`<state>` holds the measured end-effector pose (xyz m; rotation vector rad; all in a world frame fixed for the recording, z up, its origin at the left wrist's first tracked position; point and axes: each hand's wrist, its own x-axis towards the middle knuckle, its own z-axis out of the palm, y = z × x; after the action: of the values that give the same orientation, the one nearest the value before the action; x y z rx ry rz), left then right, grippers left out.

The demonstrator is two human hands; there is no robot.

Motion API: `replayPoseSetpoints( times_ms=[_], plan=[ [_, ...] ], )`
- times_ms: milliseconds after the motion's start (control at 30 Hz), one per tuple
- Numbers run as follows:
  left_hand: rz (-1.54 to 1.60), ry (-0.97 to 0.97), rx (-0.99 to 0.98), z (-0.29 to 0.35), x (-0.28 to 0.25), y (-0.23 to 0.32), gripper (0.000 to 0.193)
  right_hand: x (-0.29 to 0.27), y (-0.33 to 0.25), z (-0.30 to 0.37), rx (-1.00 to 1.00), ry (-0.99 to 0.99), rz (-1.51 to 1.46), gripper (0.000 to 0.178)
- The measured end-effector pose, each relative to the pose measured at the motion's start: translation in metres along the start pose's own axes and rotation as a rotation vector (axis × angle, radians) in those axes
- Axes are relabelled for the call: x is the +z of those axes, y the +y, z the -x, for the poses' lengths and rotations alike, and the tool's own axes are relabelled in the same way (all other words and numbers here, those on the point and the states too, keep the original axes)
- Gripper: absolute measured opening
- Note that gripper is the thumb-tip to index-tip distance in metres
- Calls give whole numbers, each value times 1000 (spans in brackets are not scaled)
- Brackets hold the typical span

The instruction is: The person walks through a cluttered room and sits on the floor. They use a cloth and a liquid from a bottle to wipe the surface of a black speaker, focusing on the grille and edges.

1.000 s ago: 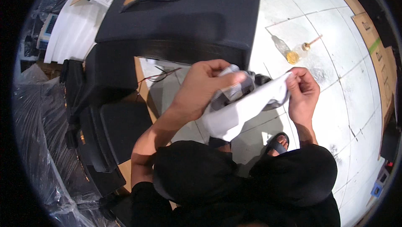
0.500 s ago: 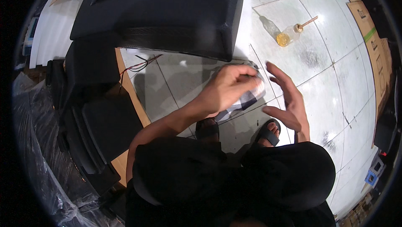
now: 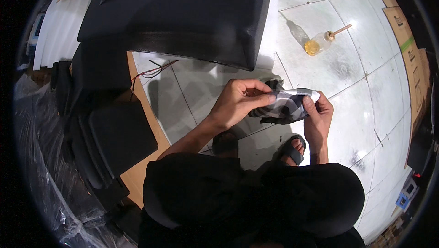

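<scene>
A black-and-white checked cloth [image 3: 288,104] is stretched between my hands above the tiled floor, its lower part hanging in loose folds. My left hand [image 3: 244,100] pinches its left part between thumb and fingers. At the right end my right hand [image 3: 318,111] grips the cloth, thumb on the near side and fingers behind. Past the cloth stands a clear glass bottle [image 3: 320,43] with yellow liquid in its base and a wooden-looking stick rising from its neck.
A large black padded box-like piece [image 3: 173,19] stands ahead on the left, with thin red and black wires [image 3: 153,70] beside it. Black panels [image 3: 123,133] lean at the left near clear plastic wrap [image 3: 41,156]. Flat cardboard [image 3: 414,74] lines the right. My sandalled feet are below.
My right hand was open and apart from the cloth; now it grips the right end. The cloth has been drawn out sideways between both hands, and its folds have shifted.
</scene>
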<state>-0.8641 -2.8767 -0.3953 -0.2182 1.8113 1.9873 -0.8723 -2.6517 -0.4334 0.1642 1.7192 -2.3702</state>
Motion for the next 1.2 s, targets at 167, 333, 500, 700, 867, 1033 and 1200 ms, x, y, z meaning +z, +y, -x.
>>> replayPoseSetpoints(
  times_ms=[167, 333, 500, 700, 867, 1033, 1200],
  plan=[
    [176, 112, 215, -11, 14, -20, 17, -11, 3, 10, 78, -34, 14, 16],
    [200, 74, 103, -9, 18, -18, 19, -19, 7, 8, 92, -27, 74, 16],
    [314, 79, 144, -5, 18, -22, 27, -14, 1, 8, 34, -33, 106, 17],
    [365, 120, 116, -6, 16, -27, 30, -13, 5, 7, 33, -31, 61, 18],
    [321, 187, 94, -1, 22, -32, 23, -21, 10, 12, 131, -39, 138, 22],
    [349, 186, 98, -1, 25, -36, 19, -57, 16, -59, -85, 253, 529, 30],
    [377, 251, -27, 1, 27, -39, 14, -97, 61, -162, -391, 329, 872, 83]
  ],
)
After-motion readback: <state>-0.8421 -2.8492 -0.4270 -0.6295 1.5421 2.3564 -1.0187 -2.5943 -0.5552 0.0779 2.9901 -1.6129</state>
